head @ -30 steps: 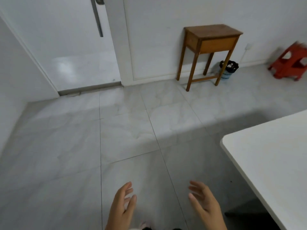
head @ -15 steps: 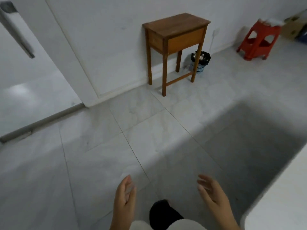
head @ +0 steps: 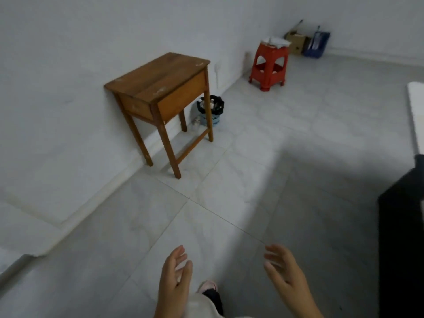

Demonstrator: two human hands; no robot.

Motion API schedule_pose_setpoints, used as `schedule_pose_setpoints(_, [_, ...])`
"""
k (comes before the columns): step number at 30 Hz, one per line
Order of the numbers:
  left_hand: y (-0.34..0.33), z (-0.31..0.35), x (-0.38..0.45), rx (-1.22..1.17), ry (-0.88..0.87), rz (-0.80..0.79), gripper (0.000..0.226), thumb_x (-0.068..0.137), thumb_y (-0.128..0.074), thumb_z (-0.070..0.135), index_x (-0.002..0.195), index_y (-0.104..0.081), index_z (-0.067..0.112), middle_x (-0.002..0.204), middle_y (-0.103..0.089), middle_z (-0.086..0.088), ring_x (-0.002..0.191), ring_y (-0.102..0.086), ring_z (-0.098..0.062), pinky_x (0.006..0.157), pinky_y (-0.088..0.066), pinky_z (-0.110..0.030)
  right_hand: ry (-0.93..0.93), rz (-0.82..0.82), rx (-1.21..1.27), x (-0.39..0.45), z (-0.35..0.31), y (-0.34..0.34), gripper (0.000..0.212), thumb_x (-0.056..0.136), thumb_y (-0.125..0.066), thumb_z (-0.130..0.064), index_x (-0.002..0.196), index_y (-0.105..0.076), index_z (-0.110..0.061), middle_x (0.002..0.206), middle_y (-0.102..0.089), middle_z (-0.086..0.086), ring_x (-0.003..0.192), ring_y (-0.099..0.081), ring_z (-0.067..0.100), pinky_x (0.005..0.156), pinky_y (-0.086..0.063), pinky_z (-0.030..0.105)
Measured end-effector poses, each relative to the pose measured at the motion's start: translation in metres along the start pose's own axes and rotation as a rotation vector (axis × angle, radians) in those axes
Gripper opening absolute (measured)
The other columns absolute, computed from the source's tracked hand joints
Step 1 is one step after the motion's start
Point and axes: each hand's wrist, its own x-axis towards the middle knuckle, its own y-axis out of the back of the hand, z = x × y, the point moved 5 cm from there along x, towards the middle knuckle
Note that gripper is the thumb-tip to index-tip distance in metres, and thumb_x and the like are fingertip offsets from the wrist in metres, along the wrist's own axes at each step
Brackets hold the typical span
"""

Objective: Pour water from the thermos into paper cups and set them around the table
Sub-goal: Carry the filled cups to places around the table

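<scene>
Both hands hang low in the view, palms turned toward each other, well apart, over the grey tiled floor (head: 206, 180). The left hand (head: 175, 281) has its fingers (head: 177, 253) loosely spread and slightly curled, holding nothing. The right hand (head: 285, 271) is likewise open, its fingers (head: 273, 251) relaxed and empty. Between the wrists a pink shoe (head: 207, 286) and a dark trouser leg show at the bottom edge.

No thermos or paper cups can be seen. Only a white strip of the tabletop (head: 416, 115) shows at the right edge, with a black shape (head: 401, 237) below it that is too dark to identify.

Against the white wall (head: 68, 65) stands a small wooden side table (head: 158, 79), its top bare apart from pale scuffs. Just beside its far leg sits a blue bin (head: 210, 110) lined with a black bag, with some light-coloured rubbish inside. Farther along the wall is a red plastic stool (head: 269, 65) with white cloth or paper on its seat. In the far corner stand a cardboard box (head: 296, 43) and a blue object (head: 317, 44), touching or nearly so; the blur hides details.
</scene>
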Motion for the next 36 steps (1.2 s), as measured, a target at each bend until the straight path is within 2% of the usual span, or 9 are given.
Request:
schedule_pose_setpoints(4, [-0.048, 0.026, 0.088, 0.056, -0.068, -0.233, 0.037, 0.079, -0.054, -0.014, 0.109, -0.052, 0.008, 0.107, -0.058, -0.011, 0.086, -0.059, 0.014, 0.069, -0.042, 0.003, -0.072, 0.188, 0.023, 0.048, -0.010, 0.010, 0.064, 0.075, -0.057, 0.014, 0.082, -0.061, -0.049, 0.086, -0.063, -0.036, 0.083, -0.061, -0.010, 0.073, -0.046, 0.005])
schedule_pose_setpoints(7, [-0.100, 0.030, 0.138, 0.079, -0.051, -0.393, 0.037, 0.079, -0.054, -0.014, 0.108, -0.052, 0.009, 0.107, -0.058, -0.012, 0.084, -0.057, 0.019, 0.067, -0.041, 0.003, -0.156, 0.399, 0.053, 0.063, 0.003, 0.034, 0.051, 0.074, -0.058, 0.017, 0.082, -0.063, -0.033, 0.082, -0.064, -0.035, 0.080, -0.062, -0.008, 0.071, -0.046, 0.004])
schedule_pose_setpoints(11, [-0.190, 0.040, 0.186, 0.115, -0.069, -0.555, 0.036, 0.081, -0.054, -0.013, 0.110, -0.052, 0.008, 0.108, -0.056, -0.011, 0.093, -0.059, 0.000, 0.067, -0.041, 0.003, -0.236, 0.620, 0.102, 0.094, 0.020, 0.076, 0.048, 0.072, -0.059, 0.019, 0.088, -0.065, -0.025, 0.081, -0.063, -0.038, 0.077, -0.063, -0.009, 0.070, -0.045, 0.003])
schedule_pose_setpoints(16, [-0.314, 0.086, 0.236, 0.084, -0.135, -0.686, 0.036, 0.082, -0.053, -0.011, 0.107, -0.050, 0.014, 0.106, -0.056, -0.004, 0.090, -0.057, 0.010, 0.068, -0.040, 0.004, -0.210, 0.759, 0.127, 0.184, 0.023, 0.144, 0.043, 0.073, -0.054, 0.022, 0.094, -0.056, -0.015, 0.079, -0.063, -0.039, 0.074, -0.062, -0.010, 0.069, -0.046, 0.003])
schedule_pose_setpoints(20, [-0.402, 0.137, 0.280, 0.039, -0.182, -0.730, 0.037, 0.081, -0.051, -0.014, 0.107, -0.050, 0.011, 0.105, -0.056, -0.007, 0.086, -0.054, 0.022, 0.068, -0.042, 0.002, -0.140, 0.774, 0.087, 0.266, 0.006, 0.208, 0.042, 0.076, -0.057, 0.014, 0.095, -0.054, -0.022, 0.094, -0.067, -0.014, 0.084, -0.061, -0.008, 0.073, -0.046, 0.004])
schedule_pose_setpoints(27, [-0.528, 0.173, 0.339, 0.068, -0.210, -0.791, 0.039, 0.081, -0.050, -0.016, 0.115, -0.049, 0.005, 0.111, -0.056, -0.013, 0.092, -0.059, -0.002, 0.068, -0.043, 0.001, -0.205, 0.916, 0.135, 0.327, 0.023, 0.293, 0.041, 0.073, -0.061, 0.014, 0.097, -0.056, -0.019, 0.094, -0.069, -0.017, 0.082, -0.062, -0.006, 0.073, -0.046, 0.004])
schedule_pose_setpoints(30, [-0.598, 0.186, 0.357, 0.058, -0.190, -0.865, 0.038, 0.080, -0.050, -0.018, 0.114, -0.050, 0.000, 0.109, -0.056, -0.017, 0.096, -0.060, -0.017, 0.077, -0.045, -0.015, -0.263, 1.054, 0.192, 0.348, 0.043, 0.331, 0.038, 0.071, -0.063, 0.014, 0.096, -0.059, -0.015, 0.099, -0.067, 0.004, 0.080, -0.063, -0.006, 0.070, -0.045, 0.001])
schedule_pose_setpoints(33, [-0.687, 0.209, 0.375, 0.051, -0.189, -0.970, 0.039, 0.077, -0.047, -0.024, 0.114, -0.049, -0.011, 0.103, -0.056, -0.019, 0.074, -0.061, 0.014, 0.066, -0.045, -0.002, -0.281, 1.173, 0.197, 0.384, 0.053, 0.377, 0.035, 0.072, -0.063, 0.013, 0.100, -0.058, -0.009, 0.099, -0.066, 0.003, 0.080, -0.062, -0.009, 0.069, -0.044, -0.001])
schedule_pose_setpoints(36, [-0.777, 0.244, 0.386, -0.007, -0.176, -1.089, 0.039, 0.076, -0.044, -0.027, 0.106, -0.053, -0.004, 0.089, -0.067, 0.002, 0.068, -0.058, 0.019, 0.062, -0.043, 0.002, -0.258, 1.285, 0.201, 0.430, 0.046, 0.429, 0.036, 0.074, -0.058, 0.016, 0.102, -0.055, -0.006, 0.098, -0.068, -0.003, 0.077, -0.063, -0.009, 0.069, -0.046, 0.001])
